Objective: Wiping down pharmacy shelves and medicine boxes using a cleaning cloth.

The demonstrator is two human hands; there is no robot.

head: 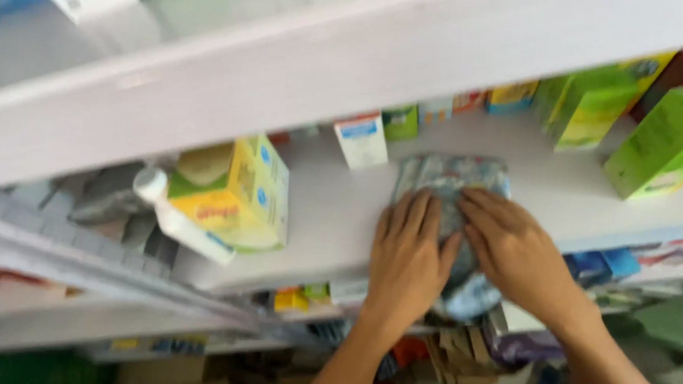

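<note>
Hands, left hand and right hand, lie flat and side by side on a blue-grey packet bundle at the near shelf edge, seemingly pushing it farther in, needing even pressure.

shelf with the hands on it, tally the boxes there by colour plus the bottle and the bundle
Green boxes: 4
Yellow box: 1
White box: 1
White bottle: 1
Blue-grey bundle under both hands: 1
Total: 8; small blurred boxes at the back left out.
</note>
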